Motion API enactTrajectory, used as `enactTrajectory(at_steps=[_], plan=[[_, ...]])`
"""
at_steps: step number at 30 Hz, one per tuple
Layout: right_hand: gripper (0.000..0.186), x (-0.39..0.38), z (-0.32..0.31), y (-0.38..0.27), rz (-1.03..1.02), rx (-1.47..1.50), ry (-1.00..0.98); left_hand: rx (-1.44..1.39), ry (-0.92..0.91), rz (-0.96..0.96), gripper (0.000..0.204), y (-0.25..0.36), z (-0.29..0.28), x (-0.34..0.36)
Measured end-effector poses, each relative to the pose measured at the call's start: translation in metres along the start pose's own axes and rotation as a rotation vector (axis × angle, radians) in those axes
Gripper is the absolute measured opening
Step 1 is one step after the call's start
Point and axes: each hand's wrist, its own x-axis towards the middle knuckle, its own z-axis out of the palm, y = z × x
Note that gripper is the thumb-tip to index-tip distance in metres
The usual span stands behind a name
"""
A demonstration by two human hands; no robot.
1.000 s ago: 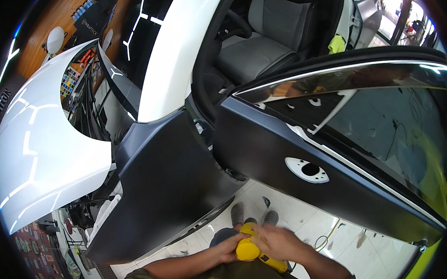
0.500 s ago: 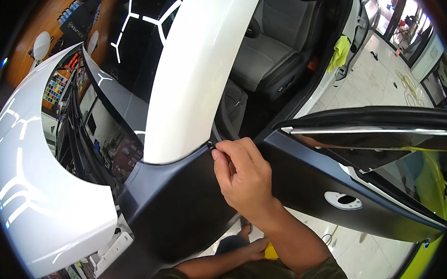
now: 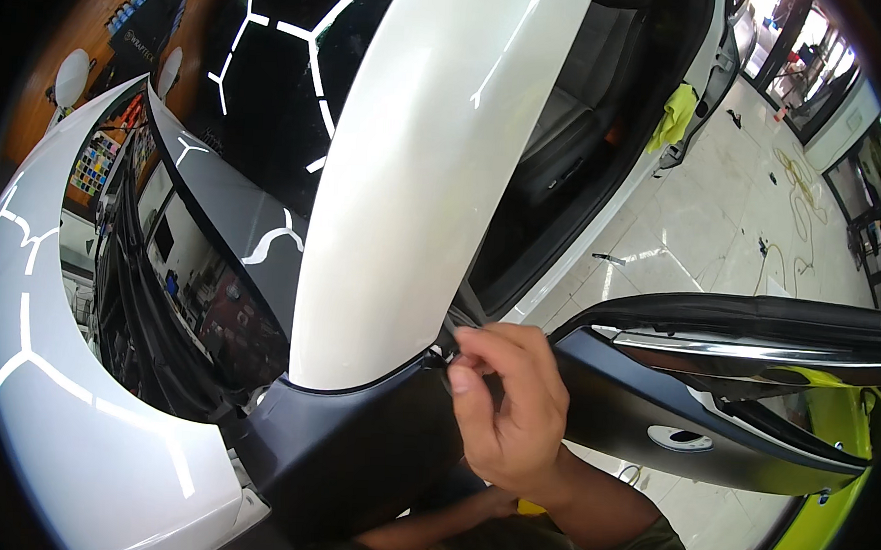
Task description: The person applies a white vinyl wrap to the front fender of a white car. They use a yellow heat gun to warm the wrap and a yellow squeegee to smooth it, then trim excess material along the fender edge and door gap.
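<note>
My right hand (image 3: 514, 401) pinches a small, thin black strip (image 3: 437, 356) between thumb and forefinger. The strip sits at the lower corner of the car's white windshield pillar (image 3: 416, 156), where it meets the dark matte fender (image 3: 355, 433). Whether it is film or trim I cannot tell. Lower down, my left forearm (image 3: 429, 528) reaches in behind the right one. Its hand (image 3: 497, 502) is beside a yellow thing (image 3: 531, 508), and its fingers are hidden.
To the right the car's front door (image 3: 690, 404) stands open, its window frame (image 3: 743, 318) jutting outward. On the left lies the white hood (image 3: 89, 437). A lime-green cloth (image 3: 673, 118) hangs by the rear door opening. Cords (image 3: 798, 202) lie on the tiled floor (image 3: 698, 227).
My view has shifted, so the pillar and my right hand appear lower and further right. The pinch stays at the pillar's base, with more of the black strip showing. The left hand is now more hidden.
</note>
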Motion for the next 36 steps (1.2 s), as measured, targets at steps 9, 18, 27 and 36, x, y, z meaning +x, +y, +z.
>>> enactTrajectory(at_steps=[9, 18, 27, 36], plan=[[0.012, 0.026, -0.002, -0.029, 0.77, 0.139, -0.233, 0.029, -0.033, 0.053, 0.042, 0.012, 0.006, 0.011], [0.018, 0.034, 0.014, -0.033, 1.136, 0.394, -0.036, 0.076, -0.077, 0.089, 0.041, 0.019, 0.004, 0.017], [0.014, 0.038, 0.009, -0.039, 1.18, 0.52, -0.041, 0.086, 0.021, 0.026, 0.043, 0.03, 0.007, 0.009], [0.007, 0.044, 0.009, -0.037, 1.234, 0.508, -0.055, 0.113, 0.029, 0.035, 0.043, 0.029, 0.007, 0.008]])
